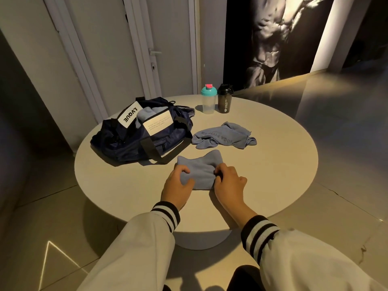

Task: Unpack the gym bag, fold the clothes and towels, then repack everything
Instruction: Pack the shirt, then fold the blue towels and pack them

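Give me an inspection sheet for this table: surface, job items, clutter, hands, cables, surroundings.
Surface: round pale table on a central pedestal.
Job's things: navy gym bag open, blue cloth poking out; crumpled blue towel to its right; part-folded towel at the near side.
Clutter: teal-lidded shaker and black shaker upright, side by side at the far edge.
Hands: left hand and right hand both grip the part-folded towel.
Cables: nothing seen.
Surroundings: white door, torso poster, tiled floor.

A round table [262, 164] fronts door [168, 49] and poster [273, 38].
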A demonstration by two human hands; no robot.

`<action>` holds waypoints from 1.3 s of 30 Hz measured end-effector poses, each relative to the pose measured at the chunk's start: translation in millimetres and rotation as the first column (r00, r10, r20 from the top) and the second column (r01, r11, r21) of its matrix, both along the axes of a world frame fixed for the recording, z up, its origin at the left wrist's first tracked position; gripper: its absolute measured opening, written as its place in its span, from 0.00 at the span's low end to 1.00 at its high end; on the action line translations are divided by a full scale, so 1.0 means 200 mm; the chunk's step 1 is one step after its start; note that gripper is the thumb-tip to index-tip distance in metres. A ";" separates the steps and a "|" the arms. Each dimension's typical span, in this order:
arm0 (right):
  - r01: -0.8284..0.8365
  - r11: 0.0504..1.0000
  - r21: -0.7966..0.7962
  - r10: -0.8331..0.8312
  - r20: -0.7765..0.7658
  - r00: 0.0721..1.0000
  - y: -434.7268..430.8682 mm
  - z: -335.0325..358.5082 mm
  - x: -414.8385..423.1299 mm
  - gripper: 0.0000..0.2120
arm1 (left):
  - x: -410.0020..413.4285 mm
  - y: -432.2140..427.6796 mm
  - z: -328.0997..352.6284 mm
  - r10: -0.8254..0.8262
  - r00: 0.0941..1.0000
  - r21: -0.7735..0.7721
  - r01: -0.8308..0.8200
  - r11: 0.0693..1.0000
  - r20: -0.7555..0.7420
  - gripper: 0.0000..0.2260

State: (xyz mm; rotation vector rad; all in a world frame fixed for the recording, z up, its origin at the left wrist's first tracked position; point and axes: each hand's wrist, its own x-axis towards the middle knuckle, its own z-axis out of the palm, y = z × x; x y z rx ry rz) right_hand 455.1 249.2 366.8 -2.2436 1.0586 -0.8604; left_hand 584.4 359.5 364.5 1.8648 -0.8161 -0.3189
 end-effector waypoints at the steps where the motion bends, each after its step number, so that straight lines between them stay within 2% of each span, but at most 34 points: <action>1: 0.002 1.000 -0.018 -0.003 -0.045 0.999 0.00 -0.01 0.00 0.11 | 0.00 -0.01 0.00 -0.007 0.999 0.027 0.006 1.000 0.047 0.09; 3: 0.004 1.000 -0.031 -0.006 -0.095 0.995 0.00 -0.02 -0.01 0.13 | 0.01 -0.01 -0.01 0.005 0.995 0.044 -0.009 0.999 0.097 0.07; 8: -0.024 0.998 -0.066 0.012 -0.187 0.982 0.01 -0.03 -0.01 0.18 | 0.03 -0.03 -0.04 0.075 0.992 0.058 -0.081 0.995 0.097 0.12; 11: -0.021 0.995 -0.099 -0.001 -0.211 0.978 0.02 -0.03 -0.01 0.17 | 0.03 -0.03 -0.04 0.106 0.992 0.065 -0.110 0.992 0.063 0.13; 15: -0.001 0.991 -0.131 -0.028 -0.218 0.976 0.03 -0.03 0.00 0.16 | 0.02 -0.03 -0.06 0.100 0.987 0.127 -0.116 0.985 0.126 0.16; 20: 0.034 0.990 -0.140 -0.067 -0.234 0.970 0.03 -0.04 0.00 0.12 | 0.04 -0.04 -0.10 0.083 0.981 0.095 -0.101 0.990 0.176 0.17; 23: 0.080 0.992 -0.094 -0.101 -0.258 0.961 0.03 -0.04 0.01 0.12 | 0.06 -0.05 -0.10 0.044 0.964 0.236 -0.109 0.966 0.263 0.19; 26: 0.095 0.991 -0.091 -0.117 -0.292 0.949 0.03 -0.04 0.02 0.14 | 0.04 -0.06 -0.09 0.048 0.951 0.245 -0.128 0.961 0.307 0.19; 28: 0.082 0.993 -0.087 -0.106 -0.308 0.945 0.02 -0.04 0.02 0.16 | 0.01 -0.05 -0.06 0.093 0.937 0.290 -0.197 0.936 0.335 0.21; 30: 0.045 0.993 -0.112 -0.073 -0.265 0.961 0.02 -0.04 0.01 0.17 | -0.01 -0.04 -0.06 0.092 0.911 0.320 -0.235 0.918 0.403 0.22; 32: -0.061 0.974 -0.216 0.013 -0.216 0.976 0.03 -0.05 0.00 0.17 | -0.02 -0.03 -0.05 0.053 0.889 0.272 -0.195 0.942 0.455 0.23; 34: -0.158 0.951 -0.265 0.098 -0.228 0.969 0.03 -0.05 0.00 0.17 | -0.02 -0.02 -0.06 -0.064 0.867 0.232 -0.060 0.971 0.494 0.20; 36: -0.181 0.964 -0.195 0.144 -0.189 0.971 0.04 -0.05 -0.02 0.19 | -0.02 0.00 -0.07 -0.153 0.858 0.237 0.037 0.971 0.491 0.17; 39: -0.197 0.978 -0.064 0.189 -0.113 0.975 0.04 -0.04 -0.04 0.21 | -0.05 0.03 -0.08 -0.188 0.860 0.264 0.065 0.962 0.475 0.20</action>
